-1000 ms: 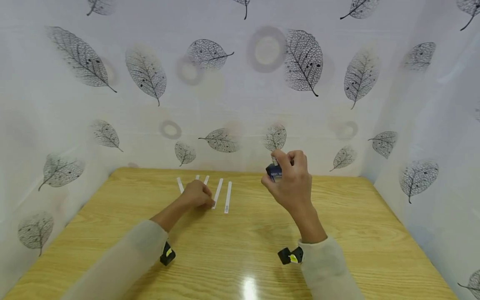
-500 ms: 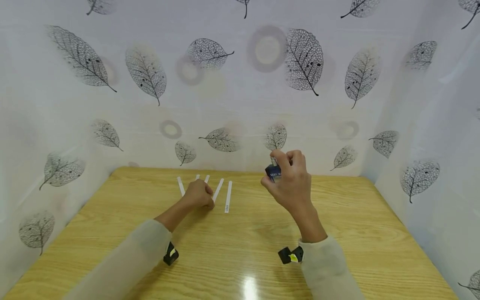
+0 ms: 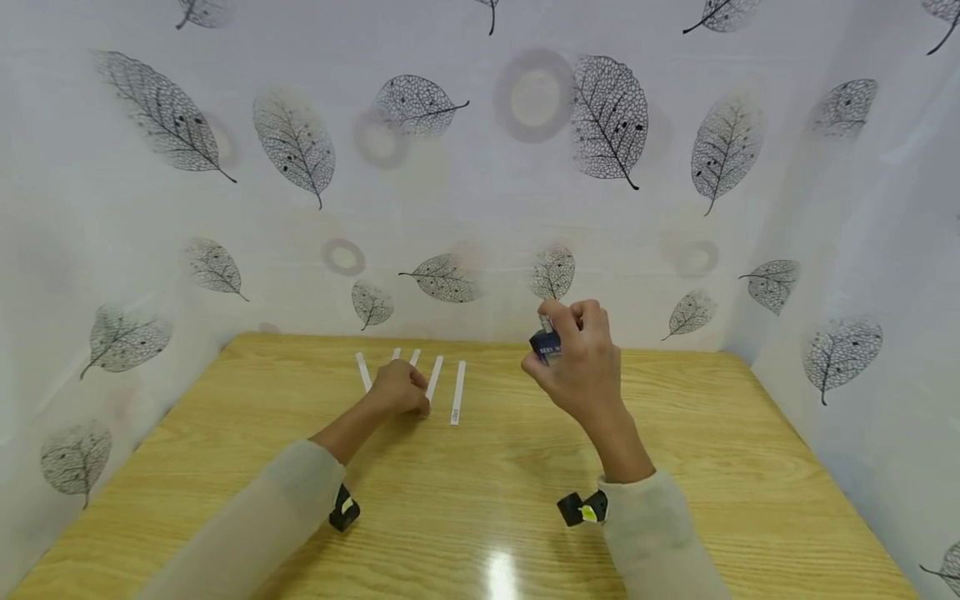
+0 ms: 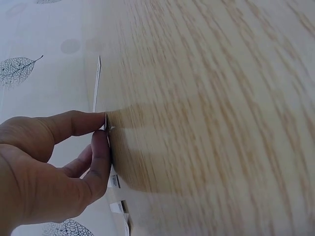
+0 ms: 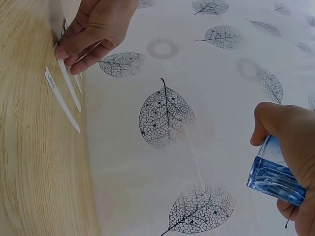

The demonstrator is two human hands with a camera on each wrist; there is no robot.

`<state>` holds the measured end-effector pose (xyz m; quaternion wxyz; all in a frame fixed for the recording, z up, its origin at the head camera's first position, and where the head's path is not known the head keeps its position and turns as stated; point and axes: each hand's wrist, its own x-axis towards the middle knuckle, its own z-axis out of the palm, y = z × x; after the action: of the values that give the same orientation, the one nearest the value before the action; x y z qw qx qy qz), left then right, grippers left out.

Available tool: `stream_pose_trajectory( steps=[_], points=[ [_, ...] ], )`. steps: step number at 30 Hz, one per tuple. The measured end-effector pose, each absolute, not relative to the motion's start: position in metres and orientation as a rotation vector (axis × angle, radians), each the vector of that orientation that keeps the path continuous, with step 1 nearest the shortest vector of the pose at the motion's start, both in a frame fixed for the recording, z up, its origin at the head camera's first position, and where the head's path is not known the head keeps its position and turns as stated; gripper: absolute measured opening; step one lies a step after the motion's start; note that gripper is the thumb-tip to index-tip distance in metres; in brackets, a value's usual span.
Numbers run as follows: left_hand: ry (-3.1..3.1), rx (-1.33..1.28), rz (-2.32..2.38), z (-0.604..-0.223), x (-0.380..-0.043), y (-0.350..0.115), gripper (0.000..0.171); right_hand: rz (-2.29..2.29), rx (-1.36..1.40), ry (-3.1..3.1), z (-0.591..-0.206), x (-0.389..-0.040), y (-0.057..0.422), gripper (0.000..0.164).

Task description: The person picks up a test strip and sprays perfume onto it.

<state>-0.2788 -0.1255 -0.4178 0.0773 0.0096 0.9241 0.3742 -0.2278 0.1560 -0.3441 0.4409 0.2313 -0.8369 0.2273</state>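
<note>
My left hand [image 3: 401, 390] is low over the table, pinching the near end of a white paper test strip [image 3: 434, 377] between thumb and fingers. The left wrist view shows the pinch [image 4: 105, 125] close to the wood. My right hand [image 3: 588, 367] grips a blue glass perfume bottle [image 5: 275, 179] in the air, its index finger bent over the sprayer on top. Lettering shows on the bottle's dark face in the head view. Just right of the left hand lies another strip [image 3: 458, 392] with small print at its near end.
Further strips lie left of and behind the left hand, including a slanted strip [image 3: 363, 371]; the hand partly covers them. The wooden table [image 3: 465, 500] ends at a pale leaf-patterned curtain [image 3: 480, 183] at the back and sides. A small black camera [image 3: 582, 509] sits below the right wrist.
My left hand has shifted slightly right onto the strip's near end, covering its print. That strip's far end has edged left. The right hand and perfume bottle have hardly moved.
</note>
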Motion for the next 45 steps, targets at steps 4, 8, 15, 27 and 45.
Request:
stream_pose_trajectory(
  steps=[4,8,15,27,45],
  points=[
    [2.753,0.011,1.133,-0.419,-0.281,-0.125,0.04,0.56,0.572,-2.096,-0.344,-0.228,0.157,0.056],
    [2.754,0.002,1.123,-0.419,-0.284,-0.124,0.041,0.552,0.577,-2.121,-0.345,-0.229,0.158,0.057],
    [2.723,0.007,1.116,-0.419,-0.288,-0.122,0.033,0.54,0.579,-2.145,-0.346,-0.231,0.159,0.058],
    [2.662,0.053,0.993,-0.411,-0.296,-0.12,0.016,0.545,0.574,-2.19,-0.342,-0.229,0.161,0.058],
    [2.354,0.213,1.394,-0.385,-0.281,-0.126,0.032,0.433,0.587,-2.2,-0.35,-0.233,0.159,0.059]
  ],
)
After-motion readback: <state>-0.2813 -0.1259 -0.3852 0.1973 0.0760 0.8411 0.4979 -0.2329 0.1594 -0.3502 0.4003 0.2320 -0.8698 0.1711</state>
